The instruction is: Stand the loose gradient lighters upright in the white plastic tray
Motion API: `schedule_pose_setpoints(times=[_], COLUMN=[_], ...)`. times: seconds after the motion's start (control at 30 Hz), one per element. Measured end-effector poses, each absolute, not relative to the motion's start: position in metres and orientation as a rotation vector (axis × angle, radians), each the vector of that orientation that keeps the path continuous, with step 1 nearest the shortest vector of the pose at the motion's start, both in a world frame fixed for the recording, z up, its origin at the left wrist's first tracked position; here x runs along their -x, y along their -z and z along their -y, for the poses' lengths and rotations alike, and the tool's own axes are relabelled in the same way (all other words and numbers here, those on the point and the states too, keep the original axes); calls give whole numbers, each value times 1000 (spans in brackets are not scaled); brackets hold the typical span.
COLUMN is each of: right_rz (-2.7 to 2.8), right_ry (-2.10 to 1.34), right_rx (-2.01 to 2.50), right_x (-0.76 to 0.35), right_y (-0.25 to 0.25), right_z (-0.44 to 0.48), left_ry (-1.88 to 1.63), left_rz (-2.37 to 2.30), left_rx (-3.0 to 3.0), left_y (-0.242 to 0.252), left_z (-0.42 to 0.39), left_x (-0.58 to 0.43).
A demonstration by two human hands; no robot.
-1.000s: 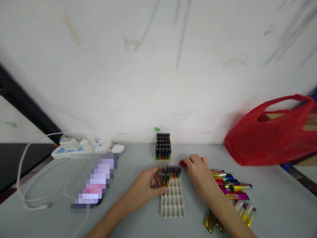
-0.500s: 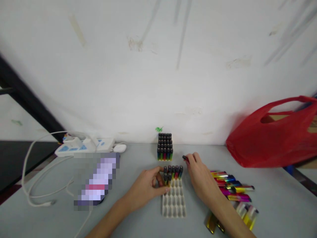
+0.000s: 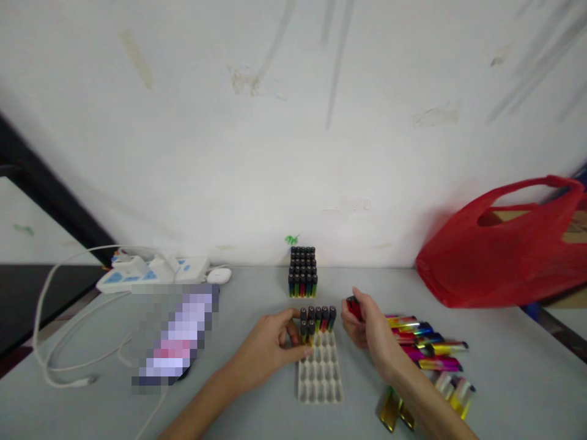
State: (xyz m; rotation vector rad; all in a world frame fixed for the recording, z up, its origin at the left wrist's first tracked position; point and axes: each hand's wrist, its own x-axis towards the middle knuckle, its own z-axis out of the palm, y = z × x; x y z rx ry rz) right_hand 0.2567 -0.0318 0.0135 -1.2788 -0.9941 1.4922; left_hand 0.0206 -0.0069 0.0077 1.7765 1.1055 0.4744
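A pale moulded tray (image 3: 320, 391) with rows of slots lies in front of me. Several black-topped metallic lighters (image 3: 318, 315) stand upright in its far rows; the near slots hold nothing. My left hand (image 3: 282, 342) curls round the tray's left edge, thumb on the near side of the standing lighters and index finger at the back corner. Right of the tray, my right hand (image 3: 367, 321) is closed around a red lighter (image 3: 353, 307), its black top showing above the fingers. Loose coloured lighters (image 3: 440, 349) lie beside my right forearm, which hides some of them.
A full block of upright lighters (image 3: 302, 269) stands near the wall. To the left are a pixelated phone (image 3: 181, 336), a white power strip (image 3: 192, 269) and a looping white cable (image 3: 39, 318). A red bag (image 3: 495, 263) rests at the back right.
My right hand has turned and drawn slightly nearer, bringing the red lighter from tilted sideways to more upright. My left hand keeps its place on the tray.
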Motion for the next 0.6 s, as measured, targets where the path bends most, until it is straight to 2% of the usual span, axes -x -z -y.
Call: schedule_pose_setpoints(times=[0.23, 0.6], right_rz=[883, 834], right_ry=[-1667, -1572], right_rx=[1197, 1268], right_x=[-249, -245], right_y=[-21, -16], right_z=[38, 42], left_ry=[-465, -463], left_rz=[-1119, -1121], left_rx=[-1807, -1787], left_y=[-9, -11], left_z=[6, 8], left_x=[-20, -21])
